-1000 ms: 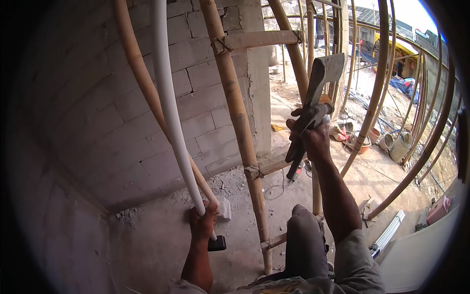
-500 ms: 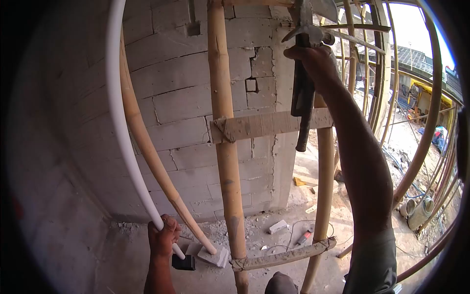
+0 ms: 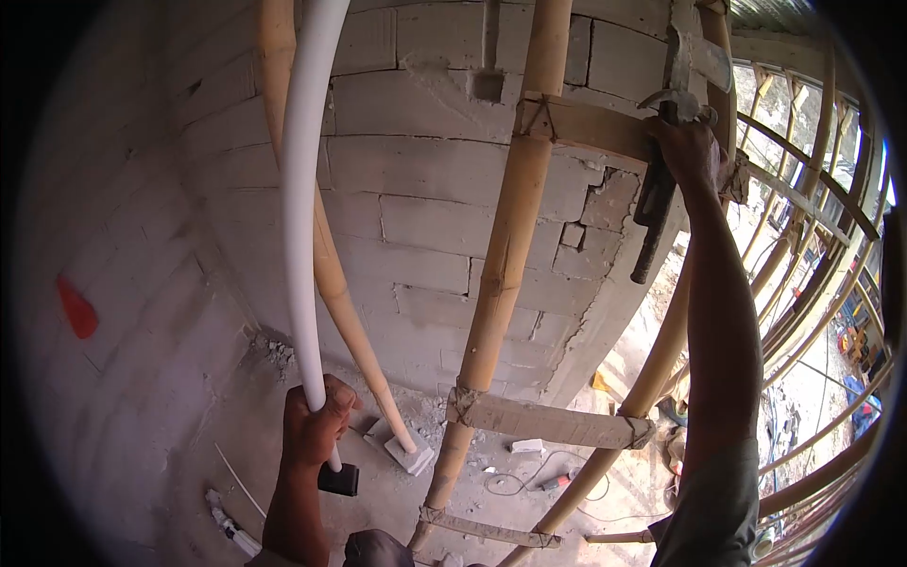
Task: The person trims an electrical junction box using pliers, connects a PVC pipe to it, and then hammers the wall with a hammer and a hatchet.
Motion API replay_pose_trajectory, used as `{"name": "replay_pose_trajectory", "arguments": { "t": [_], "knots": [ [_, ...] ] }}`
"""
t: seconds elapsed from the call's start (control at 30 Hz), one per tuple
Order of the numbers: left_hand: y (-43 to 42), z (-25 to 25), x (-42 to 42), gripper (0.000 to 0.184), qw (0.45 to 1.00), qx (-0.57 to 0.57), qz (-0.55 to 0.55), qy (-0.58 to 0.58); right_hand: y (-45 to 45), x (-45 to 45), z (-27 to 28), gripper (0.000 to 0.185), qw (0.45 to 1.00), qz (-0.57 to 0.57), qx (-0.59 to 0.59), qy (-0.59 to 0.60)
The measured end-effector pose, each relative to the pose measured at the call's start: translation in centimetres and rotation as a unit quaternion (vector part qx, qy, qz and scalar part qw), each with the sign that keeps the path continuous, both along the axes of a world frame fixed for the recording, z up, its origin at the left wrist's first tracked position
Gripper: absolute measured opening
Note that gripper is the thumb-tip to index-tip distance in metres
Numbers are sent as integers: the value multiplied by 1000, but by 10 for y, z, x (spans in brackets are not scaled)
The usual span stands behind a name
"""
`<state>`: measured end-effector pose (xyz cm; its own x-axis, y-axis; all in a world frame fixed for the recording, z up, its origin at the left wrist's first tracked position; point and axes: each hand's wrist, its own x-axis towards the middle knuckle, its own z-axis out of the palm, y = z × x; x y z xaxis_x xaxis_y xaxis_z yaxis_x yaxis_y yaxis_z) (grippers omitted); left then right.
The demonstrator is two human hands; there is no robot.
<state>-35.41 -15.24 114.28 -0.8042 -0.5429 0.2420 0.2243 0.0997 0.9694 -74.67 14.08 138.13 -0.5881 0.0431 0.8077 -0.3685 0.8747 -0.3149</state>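
Observation:
My left hand point(image 3: 321, 420) is closed around a long white pipe point(image 3: 300, 208), near its lower end. The pipe runs up past the top of the view. My right hand point(image 3: 694, 149) is raised, its fingers wrapped around a claw hammer point(image 3: 675, 102) and a second tool with a dark handle point(image 3: 658, 189). Above that hand a broad grey metal blade point(image 3: 709, 61) shows; which handle it belongs to I cannot tell. Behind the right hand crosses the upper rung point(image 3: 590, 128) of a bamboo ladder point(image 3: 510, 236); whether the hand touches it is unclear.
A block wall point(image 3: 406, 180) stands behind the ladder. Another bamboo pole point(image 3: 345, 302) leans behind the pipe, its foot on a pale block point(image 3: 412, 454). On the floor are a black box-like object point(image 3: 338, 479), a red-handled tool point(image 3: 556, 482) and rubble. Bamboo scaffolding point(image 3: 808, 208) stands at right.
The view has risen and shifted, so the ladder rungs sit lower and a higher rung shows. My right hand is now in front of that rung. Both hands keep their holds.

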Motion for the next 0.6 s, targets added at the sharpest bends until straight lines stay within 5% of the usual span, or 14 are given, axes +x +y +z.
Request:
{"name": "replay_pose_trajectory", "arguments": {
  "t": [0.17,0.3,0.43,0.6],
  "knots": [
    [6,51,-12,44,999,9,20,-25,15,5,5,36,996,78,-16,-35],
    [-6,101,-33,47,999,-4,-1,-53,29,-7,2,36,982,95,154,-47],
    [-19,133,-44,51,997,-39,-25,-62,16,14,7,40,991,80,99,-43],
    [-27,106,-50,52,995,-29,-63,-74,10,24,8,41,994,102,25,-43]
  ]
}}
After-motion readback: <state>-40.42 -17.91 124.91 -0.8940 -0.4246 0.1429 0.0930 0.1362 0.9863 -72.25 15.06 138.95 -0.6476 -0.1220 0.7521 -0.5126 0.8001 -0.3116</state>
